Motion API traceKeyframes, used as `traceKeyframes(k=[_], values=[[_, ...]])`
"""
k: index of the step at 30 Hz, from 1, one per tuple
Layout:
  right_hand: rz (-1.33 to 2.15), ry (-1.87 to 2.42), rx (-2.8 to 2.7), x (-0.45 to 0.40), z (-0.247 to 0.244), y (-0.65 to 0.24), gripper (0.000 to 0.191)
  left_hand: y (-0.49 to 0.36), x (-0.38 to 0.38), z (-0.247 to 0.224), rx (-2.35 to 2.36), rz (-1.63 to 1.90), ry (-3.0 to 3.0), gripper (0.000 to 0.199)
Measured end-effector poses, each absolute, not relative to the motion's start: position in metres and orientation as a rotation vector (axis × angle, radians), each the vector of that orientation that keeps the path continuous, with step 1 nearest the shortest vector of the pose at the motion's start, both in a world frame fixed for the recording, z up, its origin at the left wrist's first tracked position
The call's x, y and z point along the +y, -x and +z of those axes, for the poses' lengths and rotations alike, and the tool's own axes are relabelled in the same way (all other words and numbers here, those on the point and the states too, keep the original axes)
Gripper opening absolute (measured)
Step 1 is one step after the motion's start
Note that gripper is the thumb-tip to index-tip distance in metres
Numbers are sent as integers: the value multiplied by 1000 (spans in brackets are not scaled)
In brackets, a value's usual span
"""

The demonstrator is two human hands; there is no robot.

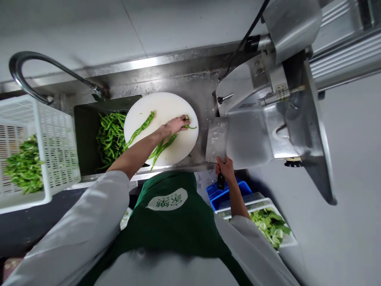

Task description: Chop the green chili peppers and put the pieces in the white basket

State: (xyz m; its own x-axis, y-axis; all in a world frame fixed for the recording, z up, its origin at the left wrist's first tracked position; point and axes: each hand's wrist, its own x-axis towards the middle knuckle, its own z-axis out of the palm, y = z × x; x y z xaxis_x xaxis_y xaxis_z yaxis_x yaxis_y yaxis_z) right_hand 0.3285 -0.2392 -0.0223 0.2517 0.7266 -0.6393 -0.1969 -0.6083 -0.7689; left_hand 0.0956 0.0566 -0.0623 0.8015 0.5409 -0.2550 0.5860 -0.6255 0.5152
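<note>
My left hand [176,124] is closed on a green chili pepper [190,127] over the right part of a round white cutting board [163,102]. One long green pepper [141,128] lies on the board's left side, and a few more peppers [163,148] lie near its front edge, under my forearm. In my right hand [226,167] is the black handle of a cleaver [217,139]. Its broad blade points away from me, to the right of the board and apart from it.
Left of the board, a sink [86,119] holds many green peppers [111,137] below a curved faucet [50,65]. A white basket [59,147] with leafy greens stands far left. A metal slicer [250,135] stands right. Below are a blue container [212,192] and a white crate of greens [270,226].
</note>
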Motion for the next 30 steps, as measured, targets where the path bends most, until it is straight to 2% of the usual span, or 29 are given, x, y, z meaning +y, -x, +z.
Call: traceKeyframes(k=[4, 7, 11, 15, 19, 22, 25, 30], values=[[1444, 1777, -509, -248, -29, -329, 39, -95, 66, -51, 755, 6, -2311, 20], [1386, 1955, -696, -249, -25, -327, 33, -90, 65, -33, 913, 474, -2033, 25], [984, 2251, -1273, -242, -9, -315, 35, -48, 47, 2, 1119, 1033, -1376, 42], [725, 2082, -1676, -231, -11, -293, 56, 48, -18, 23, 1231, 1360, -866, 44], [634, 1994, -1780, -218, -34, -268, 59, 165, -143, 10, 1378, 1616, -376, 33], [620, 2031, -1771, -210, -46, -250, 63, 237, -252, -14, 1715, 1621, -16, 21], [609, 2064, -1735, -205, -47, -237, 65, 292, -349, -36, 2080, 1450, 135, 22], [614, 2258, -1810, -194, -34, -221, 53, 376, -462, -52, 2433, 1143, 206, 17]])
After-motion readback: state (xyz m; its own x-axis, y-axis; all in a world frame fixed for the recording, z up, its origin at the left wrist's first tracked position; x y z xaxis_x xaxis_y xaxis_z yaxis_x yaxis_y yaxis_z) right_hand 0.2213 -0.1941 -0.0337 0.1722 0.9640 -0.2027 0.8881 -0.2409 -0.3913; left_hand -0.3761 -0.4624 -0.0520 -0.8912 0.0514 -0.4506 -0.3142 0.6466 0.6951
